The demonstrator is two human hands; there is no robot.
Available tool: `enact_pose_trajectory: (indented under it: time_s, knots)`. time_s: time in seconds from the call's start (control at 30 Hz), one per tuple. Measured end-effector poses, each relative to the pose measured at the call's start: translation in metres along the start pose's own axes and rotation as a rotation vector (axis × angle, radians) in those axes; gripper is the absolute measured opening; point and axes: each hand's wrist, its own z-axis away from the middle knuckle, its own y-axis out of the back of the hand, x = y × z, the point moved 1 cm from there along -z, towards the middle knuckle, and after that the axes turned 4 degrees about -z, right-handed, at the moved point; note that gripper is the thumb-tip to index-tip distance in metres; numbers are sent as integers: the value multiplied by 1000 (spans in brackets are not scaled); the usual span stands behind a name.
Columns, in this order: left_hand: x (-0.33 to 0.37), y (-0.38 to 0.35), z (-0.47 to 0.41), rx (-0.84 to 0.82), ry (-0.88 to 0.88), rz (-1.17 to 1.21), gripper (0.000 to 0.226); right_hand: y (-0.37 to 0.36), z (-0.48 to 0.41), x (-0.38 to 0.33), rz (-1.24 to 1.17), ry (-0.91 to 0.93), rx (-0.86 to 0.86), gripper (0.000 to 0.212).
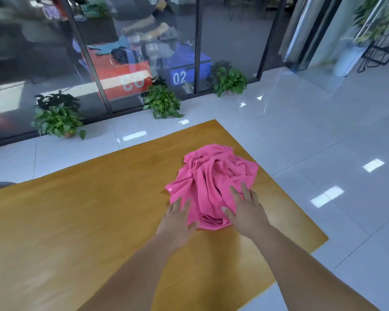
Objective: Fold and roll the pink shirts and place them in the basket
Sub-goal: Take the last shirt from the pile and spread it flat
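In the head view, the crumpled pink shirt (213, 176) sat near the right edge of the table (76, 221). A forward push on that smooth top could bunch it further or slide it off. The left hand (177, 218) pressed its near-left hem and the right hand (245, 212) its near-right side, fingers straight, gripping nothing. No basket showed.

Wooden table (76, 221), yellow-brown top with visible grain. One pink shirt (211, 176) lies directly on it, crumpled in a heap near the right edge. The shirt's near end is gathered into folds; its left corner lies flat on the wood.
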Motion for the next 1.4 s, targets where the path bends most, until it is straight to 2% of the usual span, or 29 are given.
enact_pose_trajectory:
  time_s: [0.13,0.4,0.6,1.1,1.23,1.4]
  knots:
    - [14,-7,-19,5,27,36,91,9,-43,15,107,106,1,100]
    - [17,-26,-44,-16,95,66,96,7,-103,24,100,190,-68,128]
    - [-1,-39,-38,12,172,121,99,-10,-111,17,71,191,-268,122]
    - [-60,-47,55,195,276,180,92,-61,-48,-63,67,402,-284,120]
    - [-85,-45,91,291,289,107,86,-74,-24,-97,69,431,-305,121]
    - [-132,-31,135,323,286,-22,86,-97,15,-160,118,521,-336,122]
